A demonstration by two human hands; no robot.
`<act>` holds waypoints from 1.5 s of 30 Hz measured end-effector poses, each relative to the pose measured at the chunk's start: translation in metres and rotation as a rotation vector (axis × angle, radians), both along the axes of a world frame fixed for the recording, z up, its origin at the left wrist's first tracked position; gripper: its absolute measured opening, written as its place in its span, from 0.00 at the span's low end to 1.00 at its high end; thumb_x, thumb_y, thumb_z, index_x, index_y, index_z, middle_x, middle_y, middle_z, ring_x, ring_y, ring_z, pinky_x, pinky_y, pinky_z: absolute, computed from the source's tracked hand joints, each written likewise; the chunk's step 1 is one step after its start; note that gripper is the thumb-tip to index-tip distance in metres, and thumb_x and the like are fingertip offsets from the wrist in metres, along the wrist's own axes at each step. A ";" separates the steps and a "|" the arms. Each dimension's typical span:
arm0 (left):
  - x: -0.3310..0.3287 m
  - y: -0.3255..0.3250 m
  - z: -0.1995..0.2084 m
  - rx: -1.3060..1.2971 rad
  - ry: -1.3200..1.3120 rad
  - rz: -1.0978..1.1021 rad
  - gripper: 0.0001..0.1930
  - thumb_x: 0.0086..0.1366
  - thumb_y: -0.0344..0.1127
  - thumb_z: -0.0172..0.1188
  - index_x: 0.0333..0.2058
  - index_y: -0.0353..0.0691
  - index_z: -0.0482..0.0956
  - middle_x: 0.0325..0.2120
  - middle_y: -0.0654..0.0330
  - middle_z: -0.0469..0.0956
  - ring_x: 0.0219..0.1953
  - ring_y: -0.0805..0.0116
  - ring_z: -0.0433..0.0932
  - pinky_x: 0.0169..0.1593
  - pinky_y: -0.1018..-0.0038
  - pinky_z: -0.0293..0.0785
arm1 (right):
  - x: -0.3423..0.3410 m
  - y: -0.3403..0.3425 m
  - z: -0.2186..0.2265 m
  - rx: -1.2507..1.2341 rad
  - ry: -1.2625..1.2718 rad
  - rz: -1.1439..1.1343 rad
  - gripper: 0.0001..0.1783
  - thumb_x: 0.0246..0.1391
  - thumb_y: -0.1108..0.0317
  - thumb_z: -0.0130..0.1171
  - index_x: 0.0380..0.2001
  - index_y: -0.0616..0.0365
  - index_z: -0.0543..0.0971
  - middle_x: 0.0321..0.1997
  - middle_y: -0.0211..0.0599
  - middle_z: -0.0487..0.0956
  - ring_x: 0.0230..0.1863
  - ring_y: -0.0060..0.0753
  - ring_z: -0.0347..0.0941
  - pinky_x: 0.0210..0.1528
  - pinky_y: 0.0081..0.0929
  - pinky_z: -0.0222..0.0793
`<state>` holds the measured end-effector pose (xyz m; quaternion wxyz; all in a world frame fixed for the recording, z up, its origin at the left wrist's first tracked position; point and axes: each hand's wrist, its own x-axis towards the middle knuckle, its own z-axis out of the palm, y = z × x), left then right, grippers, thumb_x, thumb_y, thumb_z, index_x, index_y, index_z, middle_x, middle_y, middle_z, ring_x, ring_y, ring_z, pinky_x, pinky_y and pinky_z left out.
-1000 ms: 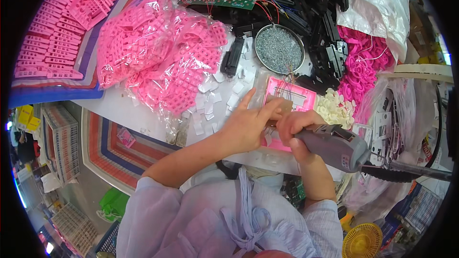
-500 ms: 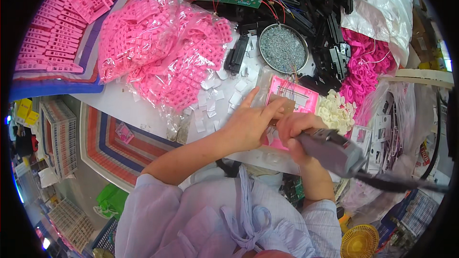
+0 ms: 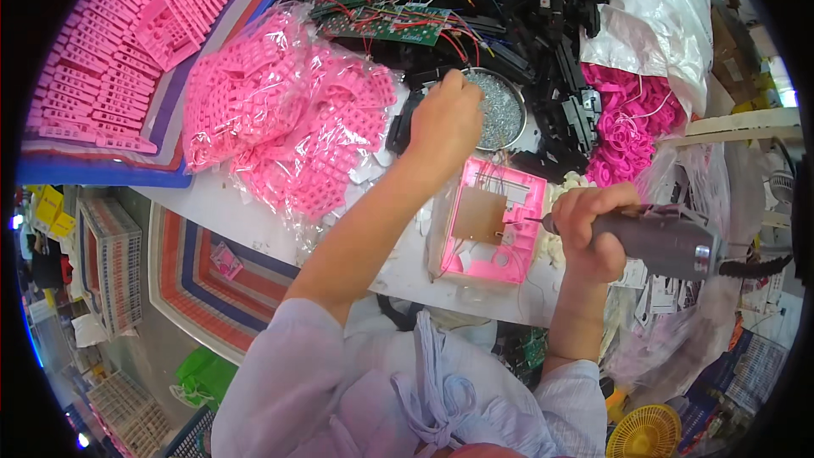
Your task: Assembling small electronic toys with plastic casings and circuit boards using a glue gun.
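Note:
My left hand [image 3: 448,123] is at the round metal dish [image 3: 523,119] of small silver screws [image 3: 498,110]. Its fingers are curled together over the dish's left side, and their tips are hidden. A grey electric screwdriver [image 3: 657,242] lies in my right hand [image 3: 587,229], fingers wrapped around its front end. The thin bit points left, over the right part of an open pink plastic housing [image 3: 521,265]. Inside that housing sits a flat brown board [image 3: 479,214], with thin wires at the top. The housing rests on the white table [image 3: 394,276] in front of me.
Bagged pink plastic parts [image 3: 288,119] lie to the left, beside a blue-edged bin of pink frames [image 3: 102,76]. Green circuit boards [image 3: 381,25] with wires and black parts [image 3: 551,25] fill the back. Magenta parts [image 3: 627,119] are at the right. A cable [image 3: 755,267] trails from the screwdriver.
My left hand has left the pink housing and moved up to the screw dish. My right hand has drawn the screwdriver to the right, off the housing, uncovering the brown board.

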<state>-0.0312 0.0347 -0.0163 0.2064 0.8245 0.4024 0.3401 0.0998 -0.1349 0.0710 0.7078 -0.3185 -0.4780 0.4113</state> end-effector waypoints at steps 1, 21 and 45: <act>0.011 0.009 -0.011 0.026 0.093 -0.056 0.05 0.57 0.31 0.61 0.33 0.41 0.83 0.31 0.55 0.79 0.41 0.53 0.79 0.44 0.58 0.76 | 0.006 -0.003 0.002 0.003 -0.015 -0.008 0.21 0.55 0.57 0.66 0.42 0.57 0.70 0.18 0.24 0.68 0.19 0.23 0.62 0.23 0.25 0.56; -0.055 -0.112 0.026 -0.367 -0.121 -0.530 0.11 0.58 0.37 0.71 0.29 0.40 0.77 0.23 0.58 0.77 0.24 0.63 0.77 0.29 0.69 0.72 | -0.016 -0.029 0.009 0.002 0.141 0.052 0.19 0.56 0.57 0.66 0.41 0.53 0.69 0.21 0.26 0.72 0.17 0.24 0.66 0.25 0.28 0.60; -0.063 -0.098 0.015 -0.005 -0.158 -0.711 0.13 0.54 0.41 0.72 0.29 0.42 0.78 0.26 0.63 0.79 0.29 0.63 0.80 0.31 0.69 0.76 | -0.025 -0.022 0.002 0.020 0.229 0.102 0.18 0.54 0.57 0.66 0.38 0.53 0.71 0.19 0.26 0.71 0.16 0.26 0.66 0.24 0.29 0.62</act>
